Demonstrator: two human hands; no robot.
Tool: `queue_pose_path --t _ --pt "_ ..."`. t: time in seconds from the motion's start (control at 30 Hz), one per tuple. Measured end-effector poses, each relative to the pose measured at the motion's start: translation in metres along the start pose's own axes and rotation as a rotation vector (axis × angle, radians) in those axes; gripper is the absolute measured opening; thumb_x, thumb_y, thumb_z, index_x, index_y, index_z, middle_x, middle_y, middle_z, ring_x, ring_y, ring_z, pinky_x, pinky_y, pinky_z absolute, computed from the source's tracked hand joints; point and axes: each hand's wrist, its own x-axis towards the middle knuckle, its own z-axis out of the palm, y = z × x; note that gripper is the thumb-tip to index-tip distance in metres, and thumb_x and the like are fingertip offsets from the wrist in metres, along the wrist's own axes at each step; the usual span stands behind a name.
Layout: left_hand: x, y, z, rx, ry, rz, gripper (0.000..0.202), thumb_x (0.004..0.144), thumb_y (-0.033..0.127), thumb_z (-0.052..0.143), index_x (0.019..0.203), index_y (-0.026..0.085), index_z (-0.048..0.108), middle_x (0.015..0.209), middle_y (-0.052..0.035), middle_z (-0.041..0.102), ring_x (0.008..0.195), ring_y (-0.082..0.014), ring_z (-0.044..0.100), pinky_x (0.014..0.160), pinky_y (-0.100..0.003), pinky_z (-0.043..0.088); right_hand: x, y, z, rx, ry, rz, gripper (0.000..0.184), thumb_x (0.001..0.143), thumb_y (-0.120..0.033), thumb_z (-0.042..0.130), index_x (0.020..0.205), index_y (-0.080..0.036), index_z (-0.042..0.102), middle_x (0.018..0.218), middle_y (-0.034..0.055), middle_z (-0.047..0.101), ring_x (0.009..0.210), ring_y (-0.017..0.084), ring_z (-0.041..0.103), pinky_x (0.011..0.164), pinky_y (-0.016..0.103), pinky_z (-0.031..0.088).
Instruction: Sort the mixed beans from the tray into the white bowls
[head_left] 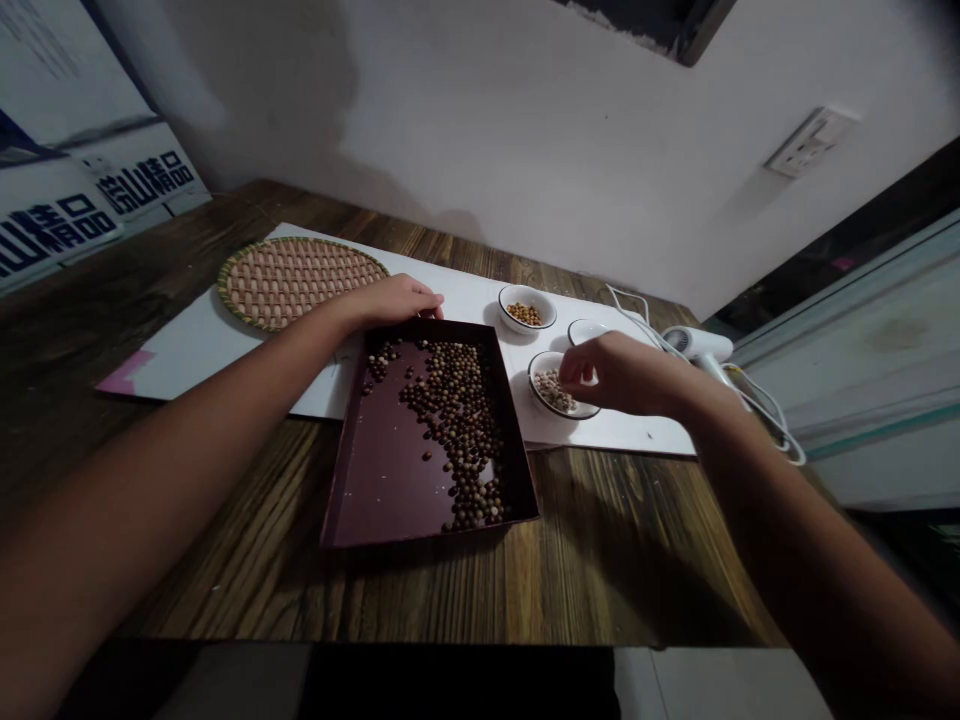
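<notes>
The left hand (394, 303) is curling over the far edge of a dark red box (382, 480), so its grip is narrow and is holding that thin edge. Lots of small, round brown beans (457, 430) are lying in a long, bumpy heap inside the smooth box, and the box is sitting on a wooden desk (615, 540). The right hand (622, 372) is bending low just above a white bowl (534, 385) of pale beans. Its grip is narrow, but you cannot tell if it is holding a bean. A round woven mat (300, 283) is lying on a white board (187, 350).
</notes>
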Motion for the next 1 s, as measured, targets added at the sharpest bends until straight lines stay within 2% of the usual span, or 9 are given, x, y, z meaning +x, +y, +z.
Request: queue_pose_path --t 0.07,0.13,0.23,0.3,0.43,0.57,0.77,0.9,1.0 --pt "0.0 -0.001 0.0 -0.016 0.006 -0.004 0.034 0.08 0.048 0.064 0.079 0.017 0.078 0.08 -0.0109 0.073 0.071 -0.0216 0.059 0.069 -0.034 0.042 -0.002 0.009 0.01 0.033 -0.036 0.059 0.019 0.087 -0.022 0.067 0.1 -0.017 0.08 0.09 0.0068 0.077 0.072 0.017 0.064 0.068 0.03 0.046" --pt "0.001 -0.001 0.0 -0.012 0.013 -0.004 0.033 0.08 0.047 0.065 0.078 0.017 0.078 0.079 -0.0108 0.073 0.07 -0.0211 0.059 0.069 -0.034 0.042 -0.007 -0.001 0.015 0.061 0.065 0.03 0.024 0.09 -0.024 0.067 0.11 -0.017 0.079 0.098 0.0088 0.078 0.079 0.019 0.067 0.072 0.032 0.048" --pt "0.001 0.001 0.0 0.013 0.009 -0.006 0.03 0.08 0.045 0.066 0.078 0.017 0.079 0.081 -0.0106 0.073 0.071 -0.0204 0.058 0.07 -0.033 0.041 -0.02 -0.04 0.014 0.143 0.18 -0.196 0.021 0.095 -0.022 0.063 0.108 -0.021 0.079 0.102 0.0073 0.078 0.087 0.019 0.067 0.081 0.033 0.048" --pt "0.001 0.002 -0.001 0.013 -0.003 -0.009 0.031 0.081 0.045 0.065 0.08 0.018 0.079 0.082 -0.0104 0.073 0.073 -0.0206 0.058 0.071 -0.033 0.042 -0.025 -0.07 0.014 0.203 0.04 -0.383 0.019 0.094 -0.017 0.062 0.097 -0.022 0.08 0.095 0.0036 0.077 0.084 0.016 0.065 0.081 0.031 0.046" --pt "-0.001 0.002 0.0 0.004 -0.002 -0.004 0.033 0.083 0.048 0.064 0.081 0.019 0.079 0.083 -0.009 0.073 0.075 -0.0215 0.06 0.072 -0.034 0.043 -0.019 -0.105 0.024 0.021 -0.145 -0.461 0.019 0.092 -0.013 0.061 0.084 -0.019 0.077 0.085 0.0046 0.076 0.082 0.018 0.063 0.078 0.033 0.041" --pt "0.0 -0.001 0.0 0.018 0.0 0.017 0.034 0.083 0.05 0.063 0.082 0.019 0.079 0.083 -0.0082 0.073 0.075 -0.0212 0.06 0.072 -0.034 0.043 -0.008 -0.106 0.036 -0.119 -0.164 -0.45 0.016 0.092 -0.019 0.063 0.085 -0.018 0.078 0.085 0.007 0.076 0.077 0.019 0.062 0.071 0.034 0.037" --pt "0.003 -0.005 0.0 0.016 -0.011 0.028 0.036 0.086 0.05 0.06 0.084 0.018 0.079 0.085 -0.009 0.073 0.074 -0.0208 0.059 0.073 -0.035 0.042 -0.002 -0.106 0.041 -0.13 -0.145 -0.511 0.015 0.092 -0.021 0.062 0.086 -0.016 0.076 0.087 0.008 0.076 0.077 0.019 0.061 0.077 0.036 0.038" --pt "0.001 -0.002 -0.001 0.025 -0.016 0.014 0.034 0.085 0.049 0.062 0.084 0.019 0.079 0.085 -0.0088 0.073 0.074 -0.0211 0.059 0.073 -0.034 0.043 -0.001 -0.098 0.032 0.048 -0.131 -0.565 0.009 0.088 -0.023 0.065 0.087 -0.016 0.071 0.089 0.0056 0.074 0.075 0.017 0.057 0.07 0.033 0.038" --pt "0.001 -0.001 -0.001 0.038 -0.015 0.007 0.034 0.085 0.049 0.062 0.084 0.019 0.079 0.084 -0.0085 0.072 0.073 -0.0207 0.058 0.073 -0.034 0.042 0.002 -0.088 0.029 0.185 -0.291 -0.641 0.008 0.087 -0.019 0.065 0.089 -0.019 0.072 0.09 0.0017 0.074 0.072 0.014 0.056 0.066 0.03 0.036"
